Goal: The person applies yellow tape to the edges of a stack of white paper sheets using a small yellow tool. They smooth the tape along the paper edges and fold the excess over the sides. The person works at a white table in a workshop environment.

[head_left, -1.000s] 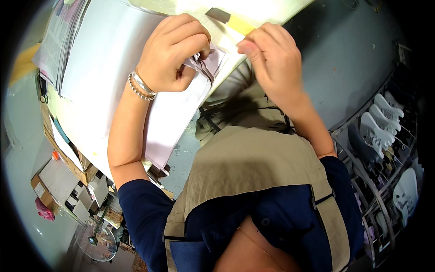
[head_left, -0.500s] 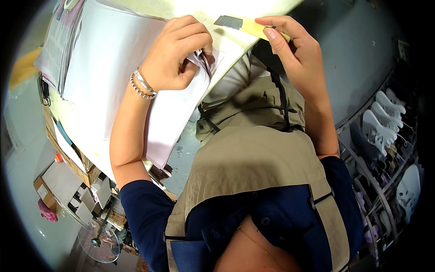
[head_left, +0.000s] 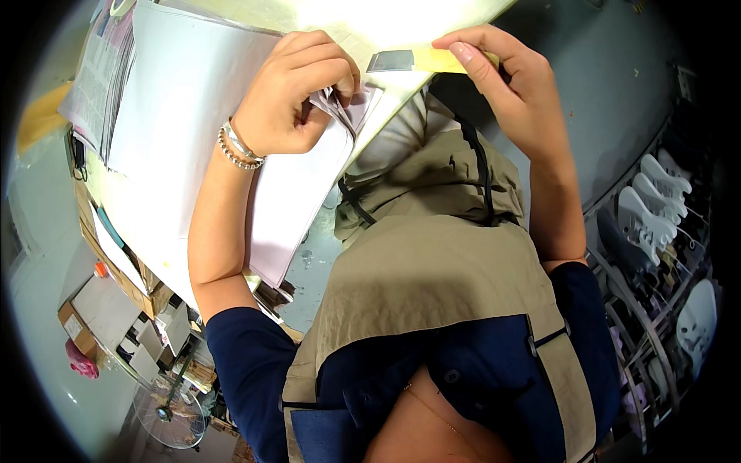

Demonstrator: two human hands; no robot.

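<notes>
My right hand (head_left: 521,96) pinches the handle of a yellow utility knife (head_left: 436,60) between thumb and fingers. Its wide grey blade points left, level with my left hand and a little apart from it. My left hand (head_left: 289,96) is shut around the crumpled edge of some thin printed paper (head_left: 357,112) at the near edge of the table (head_left: 432,15). Under my left wrist lie long sheets of pale paper (head_left: 289,201). A large white sheet (head_left: 185,100) spreads to the left, on the same table.
A stack of printed sheets (head_left: 100,100) lies at the table's far left. Below left are cardboard boxes (head_left: 108,309) and a standing fan (head_left: 170,413). On the right stands a metal rack (head_left: 648,324) holding white shaped parts (head_left: 648,216). My beige apron (head_left: 432,262) fills the middle.
My right hand has moved slightly right and down, and the knife has turned from a slant to nearly level. My left hand has shifted a little, still gripping the paper.
</notes>
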